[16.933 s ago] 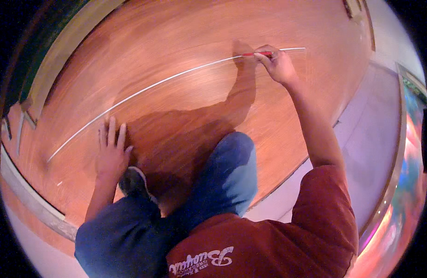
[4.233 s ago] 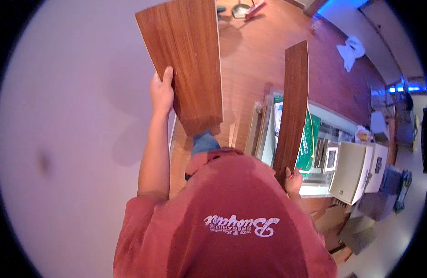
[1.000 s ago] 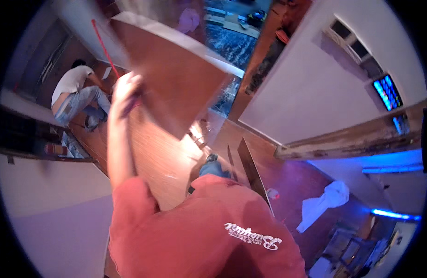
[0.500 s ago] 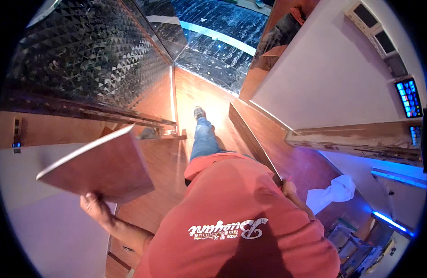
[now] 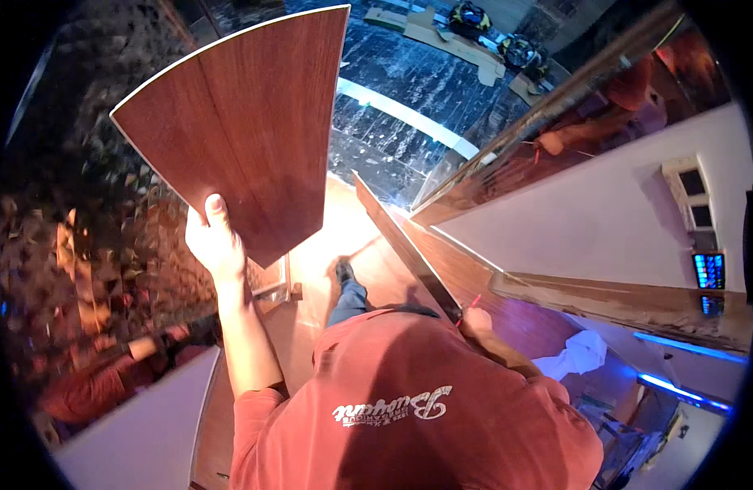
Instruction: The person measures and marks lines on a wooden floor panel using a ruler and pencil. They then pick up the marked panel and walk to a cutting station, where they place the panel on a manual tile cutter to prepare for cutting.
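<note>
My left hand (image 5: 217,241) is closed on a broad reddish-brown wood-grain board (image 5: 254,122), its thumb lying over the near face. The board is raised in front of me, tilted, with a pale upper edge. Low on the right side, my right hand (image 5: 476,320) grips the near end of a long narrow wood board (image 5: 405,257), which points forward and away from me. A thin red stick, like a pencil or pen (image 5: 476,300), pokes up from the same hand. Most of the right hand's fingers are hidden.
Ahead, wood flooring (image 5: 384,290) meets a dark, dusty tiled floor (image 5: 393,106) with a pale strip across it. A glossy patterned panel (image 5: 98,261) stands at left. At right are a pale wall (image 5: 572,212), a switch plate (image 5: 691,192) and a white crumpled sheet (image 5: 576,353) on the floor.
My left hand has lifted the broad board up and forward, turning its face toward me. I have moved closer to the dark tiled floor, and the narrow board has come along in my right hand.
</note>
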The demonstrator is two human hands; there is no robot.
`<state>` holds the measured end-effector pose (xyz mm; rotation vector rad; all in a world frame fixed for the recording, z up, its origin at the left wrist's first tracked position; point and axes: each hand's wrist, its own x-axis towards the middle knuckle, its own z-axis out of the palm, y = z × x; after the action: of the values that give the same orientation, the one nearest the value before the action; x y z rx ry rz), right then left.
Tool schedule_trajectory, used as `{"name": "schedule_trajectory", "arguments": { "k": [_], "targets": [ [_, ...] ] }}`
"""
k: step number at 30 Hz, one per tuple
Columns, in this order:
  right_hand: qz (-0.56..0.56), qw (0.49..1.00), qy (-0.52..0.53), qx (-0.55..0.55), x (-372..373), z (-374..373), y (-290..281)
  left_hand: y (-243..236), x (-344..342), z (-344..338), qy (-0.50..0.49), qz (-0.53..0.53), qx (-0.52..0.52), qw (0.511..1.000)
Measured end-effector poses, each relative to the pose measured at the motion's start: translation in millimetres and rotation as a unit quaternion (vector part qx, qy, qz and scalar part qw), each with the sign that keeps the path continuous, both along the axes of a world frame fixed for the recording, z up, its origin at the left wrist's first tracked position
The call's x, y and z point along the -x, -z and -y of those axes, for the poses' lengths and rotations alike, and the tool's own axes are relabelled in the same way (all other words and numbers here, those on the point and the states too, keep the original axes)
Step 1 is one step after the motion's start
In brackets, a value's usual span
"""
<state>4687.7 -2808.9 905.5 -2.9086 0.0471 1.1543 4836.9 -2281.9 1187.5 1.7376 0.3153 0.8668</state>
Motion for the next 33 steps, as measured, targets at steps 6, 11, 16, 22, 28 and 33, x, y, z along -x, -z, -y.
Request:
{"name": "schedule_trajectory", "arguments": {
  "k": [6,11,16,22,28,33],
  "targets": [
    [0.052,0.995,0.048,-0.068,-126.8,-109.4,-68.9,21.9,-123.1,-47.5,-0.003,-0.043,-0.028,0.999],
    [0.059,0.989,0.092,-0.096,-243.5,-151.9,-52.0,63.4,-146.8,-112.7,-0.014,-0.111,-0.04,0.993],
    [0.111,0.983,0.098,-0.104,-369.0,-184.7,-42.8,86.1,-152.2,-155.8,-0.115,-0.198,-0.127,0.965],
    [0.168,0.972,0.134,-0.094,-443.6,-179.5,-15.6,92.8,-171.3,-164.3,-0.097,-0.184,-0.169,0.963],
    [0.192,0.943,0.253,-0.095,-599.1,-182.3,-40.1,89.9,-375.6,-193.6,-0.021,-0.165,-0.063,0.984],
    [0.279,0.901,0.326,-0.062,-681.8,-170.4,-57.6,57.1,-602.2,-147.4,0.104,-0.084,0.046,0.99]
  ]
}}
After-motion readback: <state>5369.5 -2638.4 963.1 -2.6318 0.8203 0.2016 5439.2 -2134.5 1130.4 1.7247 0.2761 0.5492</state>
